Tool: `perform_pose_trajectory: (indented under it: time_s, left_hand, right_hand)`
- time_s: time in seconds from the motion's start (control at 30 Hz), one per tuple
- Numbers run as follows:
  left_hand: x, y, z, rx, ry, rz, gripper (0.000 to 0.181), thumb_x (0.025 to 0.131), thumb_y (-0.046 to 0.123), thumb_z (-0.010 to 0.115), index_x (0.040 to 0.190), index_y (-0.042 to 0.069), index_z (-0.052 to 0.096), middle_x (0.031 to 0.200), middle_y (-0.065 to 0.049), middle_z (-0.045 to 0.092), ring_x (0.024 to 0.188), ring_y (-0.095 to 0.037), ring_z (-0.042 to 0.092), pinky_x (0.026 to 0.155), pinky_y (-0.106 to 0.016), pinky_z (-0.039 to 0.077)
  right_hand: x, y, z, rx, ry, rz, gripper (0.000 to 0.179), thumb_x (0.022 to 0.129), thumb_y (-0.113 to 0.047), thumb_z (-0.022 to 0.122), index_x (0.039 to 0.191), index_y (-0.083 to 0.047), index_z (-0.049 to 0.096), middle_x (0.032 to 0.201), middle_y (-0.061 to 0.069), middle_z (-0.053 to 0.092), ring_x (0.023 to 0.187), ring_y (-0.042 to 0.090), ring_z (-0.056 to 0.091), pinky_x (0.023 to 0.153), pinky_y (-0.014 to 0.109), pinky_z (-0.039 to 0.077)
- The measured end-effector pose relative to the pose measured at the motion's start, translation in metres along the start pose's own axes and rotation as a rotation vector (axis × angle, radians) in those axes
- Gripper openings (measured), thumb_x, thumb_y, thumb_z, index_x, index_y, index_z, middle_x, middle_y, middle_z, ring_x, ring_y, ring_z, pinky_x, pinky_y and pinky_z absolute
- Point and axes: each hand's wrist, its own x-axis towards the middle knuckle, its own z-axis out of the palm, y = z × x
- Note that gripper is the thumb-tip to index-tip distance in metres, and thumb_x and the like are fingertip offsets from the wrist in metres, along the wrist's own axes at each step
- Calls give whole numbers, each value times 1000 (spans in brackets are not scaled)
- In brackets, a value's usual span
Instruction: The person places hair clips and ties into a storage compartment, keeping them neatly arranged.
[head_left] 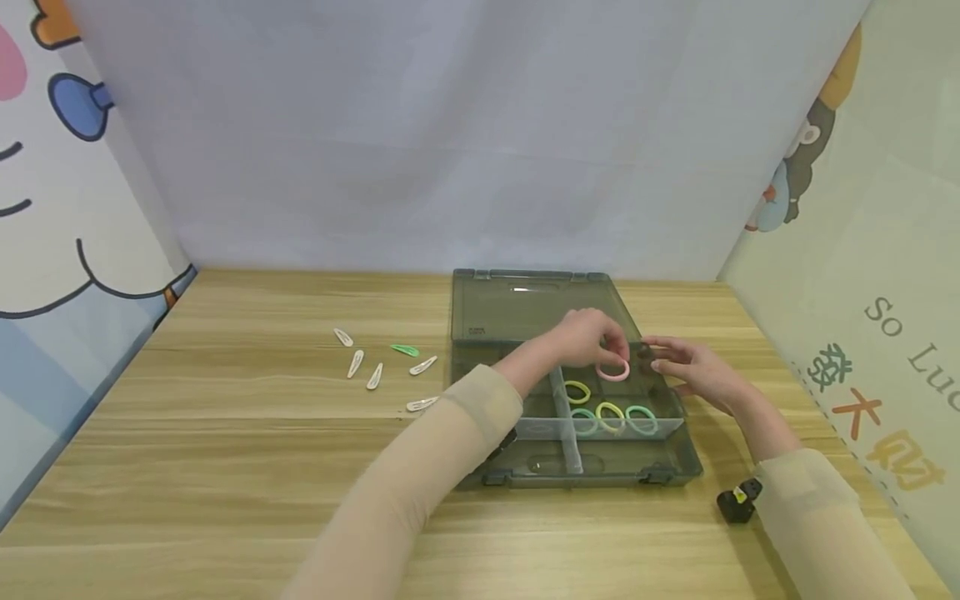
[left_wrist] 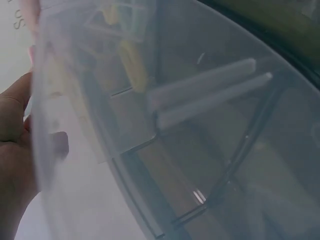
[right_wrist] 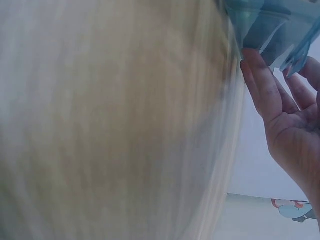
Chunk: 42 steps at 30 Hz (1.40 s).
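My left hand (head_left: pixel 588 335) pinches a pink hair tie (head_left: pixel 613 375) above the right part of an opened grey see-through plastic box (head_left: pixel 480 477). Beneath it, inside the box, lie a yellow hair tie (head_left: pixel 610 414), a teal one (head_left: pixel 642 421) and others alike. The left wrist view looks through the clear plastic, with the left hand (left_wrist: pixel 15 135) at its left edge. Against the box's right side, my right hand (head_left: pixel 697 372) has its fingers extended; in the right wrist view its fingertips (right_wrist: pixel 254 57) touch the box corner.
Left of the box, several white snap hair clips (head_left: pixel 375 376) and a green snap clip (head_left: pixel 405 350) lie scattered on the wooden table (head_left: pixel 225 417). The box lid (head_left: pixel 525 304) lies folded back toward the pale curtain (head_left: pixel 450 150). Clear dividers (head_left: pixel 566 425) cross the box.
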Motion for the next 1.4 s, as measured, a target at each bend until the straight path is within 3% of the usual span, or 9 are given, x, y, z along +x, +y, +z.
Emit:
perform_pose_trajectory:
  time_s: [0.27, 0.5, 0.97, 1.2, 1.4]
  left_hand:
    - [8, -8, 18, 72, -3, 41, 7, 88, 31, 68, 92, 26, 70, 85, 17, 66, 88, -1, 53, 93, -35, 34]
    - [9, -15, 33, 128, 13, 58, 6, 85, 32, 70, 90, 28, 70, 85, 20, 65, 92, -5, 48, 85, -29, 32]
    - [11, -14, 41, 290, -23, 69, 8, 84, 39, 68, 89, 33, 69, 88, 21, 61, 91, -7, 43, 81, -27, 31]
    - [9, -15, 38, 227, -3, 76, 14, 83, 38, 71, 95, 31, 71, 93, 21, 64, 93, -6, 44, 83, -27, 31]
    - [5, -12, 26, 148, 10, 92, 16, 83, 33, 72, 99, 27, 71, 100, 18, 64, 96, -7, 45, 85, -29, 31]
  right_hand:
    - [1, 0, -1, -5, 7, -7, 62, 97, -31, 53, 148, -8, 26, 152, 23, 22, 135, 46, 26, 92, 55, 45]
    - [1, 0, 1, -5, 5, -4, 62, 98, -30, 52, 148, -8, 25, 153, 22, 21, 135, 46, 25, 93, 57, 42]
    - [2, 0, 2, 4, 0, -25, 61, 99, -28, 50, 148, -3, 23, 152, 26, 20, 135, 47, 24, 93, 57, 43]
    - [3, 0, 3, 4, 5, -17, 62, 98, -29, 51, 148, -5, 24, 151, 25, 23, 136, 46, 24, 92, 56, 44]
    - [1, 2, 1, 0, 7, -15, 61, 98, -29, 51, 148, -6, 24, 152, 25, 21, 136, 47, 23, 93, 58, 43]
